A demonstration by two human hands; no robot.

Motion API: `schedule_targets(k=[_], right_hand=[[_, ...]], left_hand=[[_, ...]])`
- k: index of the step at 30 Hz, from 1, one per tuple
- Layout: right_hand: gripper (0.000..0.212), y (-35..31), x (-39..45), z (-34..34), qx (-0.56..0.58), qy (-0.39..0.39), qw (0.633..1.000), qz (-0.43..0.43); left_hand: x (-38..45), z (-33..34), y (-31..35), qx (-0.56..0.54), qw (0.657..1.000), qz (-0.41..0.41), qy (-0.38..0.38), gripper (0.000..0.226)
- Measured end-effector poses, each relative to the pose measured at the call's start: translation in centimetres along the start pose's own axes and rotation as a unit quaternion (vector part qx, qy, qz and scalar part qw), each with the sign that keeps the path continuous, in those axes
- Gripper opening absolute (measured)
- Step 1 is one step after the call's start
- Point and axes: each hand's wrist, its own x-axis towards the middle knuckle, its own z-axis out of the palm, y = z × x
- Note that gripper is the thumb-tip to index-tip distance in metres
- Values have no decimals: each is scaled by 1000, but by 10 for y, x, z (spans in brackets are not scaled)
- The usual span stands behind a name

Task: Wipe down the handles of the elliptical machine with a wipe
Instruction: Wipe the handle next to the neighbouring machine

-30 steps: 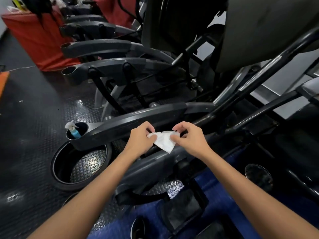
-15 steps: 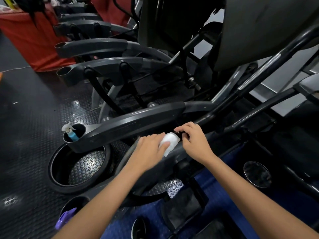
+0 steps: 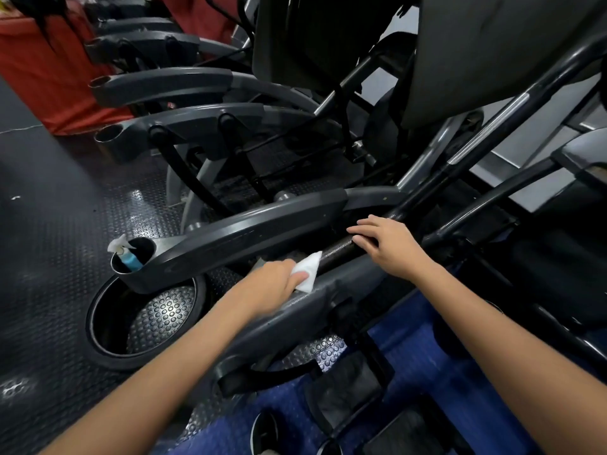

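The hands have parted: the left hand now alone grips the white wipe against the black handle, while the right hand rests flat farther right, fingers straight. At left, a cup holder holds a blue spray bottle.

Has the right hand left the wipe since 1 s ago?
Yes. The right hand has let go of the wipe and now rests farther up the black handle, toward the console; left hand holds the wipe alone.

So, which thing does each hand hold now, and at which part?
The left hand holds the white wipe at its lower end. The right hand holds nothing; it rests on the black handle.
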Motion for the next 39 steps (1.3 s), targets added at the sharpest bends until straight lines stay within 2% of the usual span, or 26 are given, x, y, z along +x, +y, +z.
schedule_targets(k=[4,6,8,11,14,16,18,23,27,30,32,33,35,36,38,39], right_hand=[[39,4,6,-7,5,-36,999,5],[40,6,7,-6,0,-41,999,3],[40,7,8,-5,12,-45,999,4],[39,11,10,-3,26,-48,998,7],[38,15,13,-2,31,-51,998,4],[37,16,14,-2,34,-49,998,-1],[36,18,16,-3,35,-52,998,-10],[35,20,19,-6,26,-64,997,-20],[36,21,17,-3,31,-52,998,-25],[35,22,16,-1,47,-42,998,-21],[35,21,16,0,51,-38,998,-21],[35,21,16,0,51,-36,998,-21],[34,21,16,0,51,-34,998,-19],[34,22,17,0,52,-35,998,-17],[34,22,17,0,53,-38,998,-13],[34,22,17,1,54,-39,998,-14]], left_hand=[[28,7,30,30,999,1,28,39],[25,14,29,58,997,12,52,37],[15,12,16,35,998,10,46,37],[2,2,-7,-34,999,5,-15,38],[0,-11,-22,-140,985,-15,-98,40],[10,-16,-28,-206,966,-28,-151,61],[23,-18,-20,-200,965,-22,-169,76],[36,-7,19,-74,995,-3,-66,41],[5,2,8,-11,999,32,1,33],[-20,2,-12,-17,999,45,11,37],[-24,-3,-27,-85,996,10,-41,36],[-23,-7,-32,-162,982,-17,-91,35],[-15,-19,-35,-320,925,-47,-201,39],[-10,-24,-34,-356,900,-41,-249,44],[5,-32,-26,-354,884,-15,-306,54],[13,-31,-20,-333,893,-9,-303,56]])
